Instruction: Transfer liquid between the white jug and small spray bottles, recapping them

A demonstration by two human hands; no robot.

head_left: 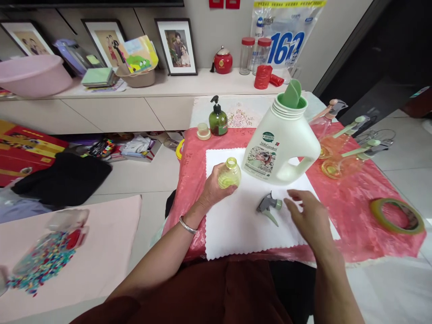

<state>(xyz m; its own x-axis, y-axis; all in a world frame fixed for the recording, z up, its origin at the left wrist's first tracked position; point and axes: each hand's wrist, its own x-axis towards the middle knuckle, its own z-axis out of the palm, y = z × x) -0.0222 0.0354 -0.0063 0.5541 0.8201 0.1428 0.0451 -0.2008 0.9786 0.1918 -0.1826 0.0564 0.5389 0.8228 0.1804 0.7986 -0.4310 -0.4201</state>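
Note:
My left hand [216,185] is wrapped round a small yellow-green clear bottle [230,174] with an uncapped neck and some liquid inside. To the right, my right hand [308,216] hovers with fingers apart and nothing in them. Just left of its fingertips, a grey and green trigger spray head [269,206] lies on a white scalloped cloth [232,238]. Behind both hands stands a large white detergent jug [281,139], with a green scoop-like piece [292,95] sticking up from its mouth.
A green pump bottle [218,119] and a small pale cap [203,130] stand at the back left of the red table cover [192,180]. Several spray bottles [340,166] stand at the right, with a tape roll [397,216] nearer me. A cabinet [111,110] runs behind.

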